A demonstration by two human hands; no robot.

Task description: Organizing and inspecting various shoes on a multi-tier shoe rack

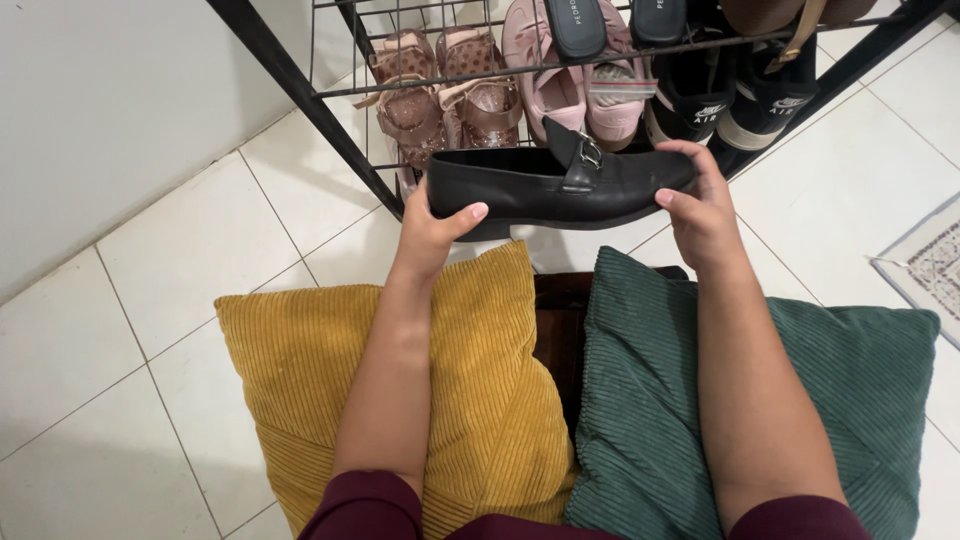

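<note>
Two hands hold one black loafer (555, 185) level and sideways, just in front of the lower tier of a black wire shoe rack (300, 85). The left hand (430, 232) grips the heel end, thumb lying along the side wall and fingers (470, 213) wrapped under the sole; the right hand (700, 210) clasps the toe end, fingers (668, 197) curled round the front edge. Both hands are closed on the shoe, which rests on nothing else. A metal bar ornament (588, 155) crosses the strap over the vamp.

As a judgement, a shoe held this way is handled best with the support kept at both ends, sole level, and the grip on the sole edge and side wall rather than on the ornament; it can then be turned or shifted without tipping.

Surroundings: on the rack's lower tier stand a pair of clear pink dotted sandals (445, 90), a pair of pink shoes (575, 80) and a pair of black sneakers (730, 90), side by side and filling most of the width in view. The upper tier's wires pass in front of them, carrying dark soles (610, 20). The rack's slanted legs flank the loafer. Below the forearms lie a mustard corduroy cushion (300, 370) and a green corduroy cushion (860, 380), with something dark showing between them, on a white tiled floor (120, 300). A patterned mat (930, 260) lies at the right edge.
</note>
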